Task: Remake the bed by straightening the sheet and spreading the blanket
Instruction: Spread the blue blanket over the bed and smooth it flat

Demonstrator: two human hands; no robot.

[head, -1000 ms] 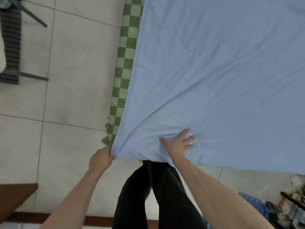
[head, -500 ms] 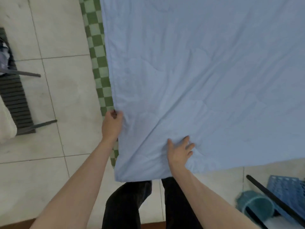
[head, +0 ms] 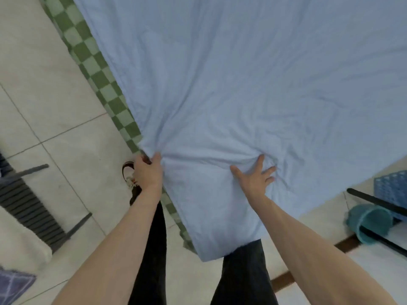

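The pale blue, lightly quilted cotton blanket (head: 242, 84) covers the bed from 12 o'clock down to a corner hanging near 6 o'clock, just in front of the person's black trousers (head: 154, 249). Under it, the green-and-white checked sheet (head: 97, 69) shows only as a narrow strip along the blanket's 9 o'clock edge.

The left hand (head: 147, 172) grips that side edge, fingers curled round a pinch of cloth, likely to pull the border out over the checked strip; folds fan away from the pinch toward 1 o'clock. The right hand (head: 256, 179), at 3 o'clock of the left, lies flat with its fingers spread and holds nothing, probably pinning the cloth so the pull takes up slack. Wrinkles gather round the 2 hands, so spreading looks unfinished at this corner.
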